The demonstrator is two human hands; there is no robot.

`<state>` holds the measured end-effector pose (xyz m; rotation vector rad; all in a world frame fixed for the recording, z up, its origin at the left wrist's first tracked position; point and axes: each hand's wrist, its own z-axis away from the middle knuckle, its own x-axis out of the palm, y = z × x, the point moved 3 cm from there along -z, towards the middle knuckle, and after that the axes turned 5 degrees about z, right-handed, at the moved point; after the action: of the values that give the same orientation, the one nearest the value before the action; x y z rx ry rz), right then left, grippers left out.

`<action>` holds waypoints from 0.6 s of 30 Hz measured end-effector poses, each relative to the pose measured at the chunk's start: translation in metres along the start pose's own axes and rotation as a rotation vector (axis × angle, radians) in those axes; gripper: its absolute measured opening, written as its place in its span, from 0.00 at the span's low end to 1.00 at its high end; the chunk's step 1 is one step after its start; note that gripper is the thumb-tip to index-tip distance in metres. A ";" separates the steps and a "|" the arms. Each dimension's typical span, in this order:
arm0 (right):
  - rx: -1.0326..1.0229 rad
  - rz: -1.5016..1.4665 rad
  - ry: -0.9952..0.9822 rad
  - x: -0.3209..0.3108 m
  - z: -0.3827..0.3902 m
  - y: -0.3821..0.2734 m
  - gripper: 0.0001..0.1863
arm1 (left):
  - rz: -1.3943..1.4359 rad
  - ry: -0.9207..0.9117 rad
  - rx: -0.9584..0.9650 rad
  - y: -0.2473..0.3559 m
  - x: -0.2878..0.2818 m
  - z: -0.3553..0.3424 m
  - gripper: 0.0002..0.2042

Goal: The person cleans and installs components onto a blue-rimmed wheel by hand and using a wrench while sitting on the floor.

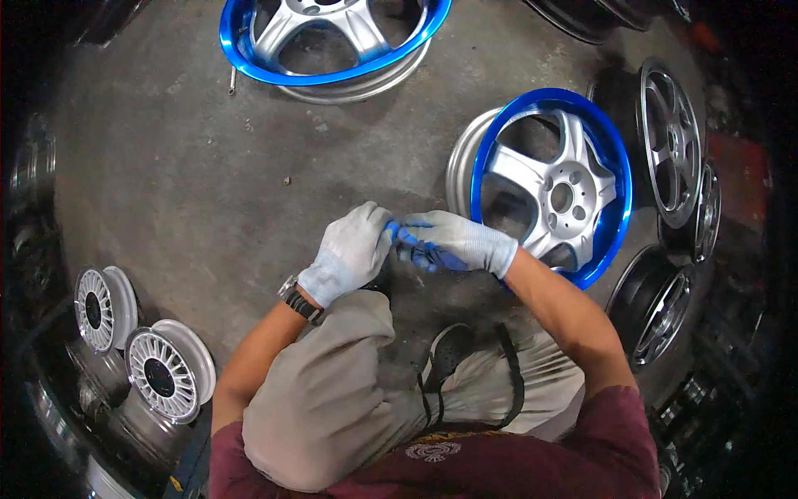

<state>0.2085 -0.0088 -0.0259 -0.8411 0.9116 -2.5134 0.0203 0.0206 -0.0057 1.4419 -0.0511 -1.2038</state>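
Observation:
My left hand (353, 247) and my right hand (455, 241) meet in front of my knees. Both wear white knit gloves with blue-coated palms and fingers. The left fingers are closed in a pinch against the fingertips of the right. On the right hand the fingers curl inward, showing their blue coating. Whatever sits between the hands, if anything, is too small or hidden to make out. Just beyond my right hand a silver five-spoke wheel rim (562, 197) with a glossy blue lip leans tilted, apart from the glove.
Another blue-lipped silver wheel rim (324, 79) lies at the far side, a small metal tool (232, 81) beside it. Grey rims, including a spoked one (670, 141), line the right. Two white multi-spoke rims (162, 374) stand at the left on the grey concrete floor (166, 183).

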 end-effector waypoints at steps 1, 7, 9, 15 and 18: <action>0.034 -0.120 -0.089 0.000 -0.001 0.002 0.22 | -0.051 -0.027 0.015 0.001 0.001 0.001 0.10; -0.046 0.510 0.219 0.014 -0.016 0.011 0.19 | 0.009 0.010 0.017 -0.018 0.014 0.015 0.09; -0.050 0.616 0.298 0.024 -0.012 0.006 0.17 | 0.011 -0.049 -0.056 -0.018 0.016 0.011 0.09; -0.255 1.295 0.506 0.029 -0.024 0.018 0.11 | 0.197 -0.054 -0.271 -0.041 0.035 0.007 0.12; -0.305 1.431 0.569 0.025 -0.026 0.016 0.12 | 0.343 0.064 -0.217 -0.049 0.038 0.010 0.13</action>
<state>0.1743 -0.0205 -0.0419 0.4714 1.3679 -1.2892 0.0026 0.0043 -0.0635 1.2214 -0.1156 -0.8543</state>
